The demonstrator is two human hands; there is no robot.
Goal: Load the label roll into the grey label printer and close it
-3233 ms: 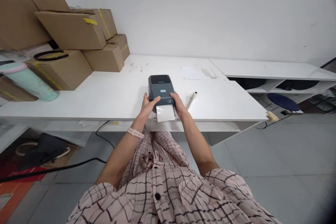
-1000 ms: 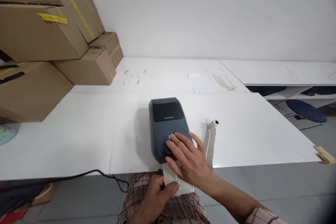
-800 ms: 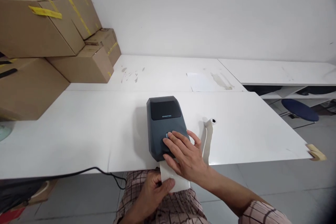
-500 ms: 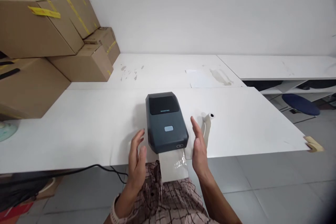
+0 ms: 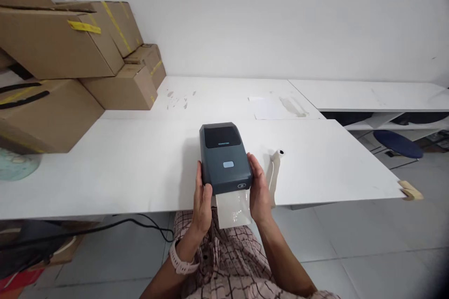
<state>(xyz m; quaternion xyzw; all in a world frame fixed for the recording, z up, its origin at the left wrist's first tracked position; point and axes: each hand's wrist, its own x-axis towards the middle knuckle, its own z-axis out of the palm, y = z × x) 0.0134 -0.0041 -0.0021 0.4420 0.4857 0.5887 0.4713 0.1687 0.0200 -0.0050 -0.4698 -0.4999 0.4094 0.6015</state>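
A dark grey label printer with a black window and a light blue button sits near the table's front edge. From its front hangs a pale, glossy strip of label paper, reaching past the edge. My left hand presses against the printer's left side, thumb at the front corner. Against the right side lies my right hand. Together they clasp the printer between them. Close by on the right is a small paper roll, partly unwound, its tail running toward the front edge.
Cardboard boxes are stacked at the left. A white paper sheet lies toward the back of the table. Black cables hang below the front edge. A blue stool stands at the right.
Both hands have moved inward from beside the printer and now touch its sides. The view has shifted slightly.
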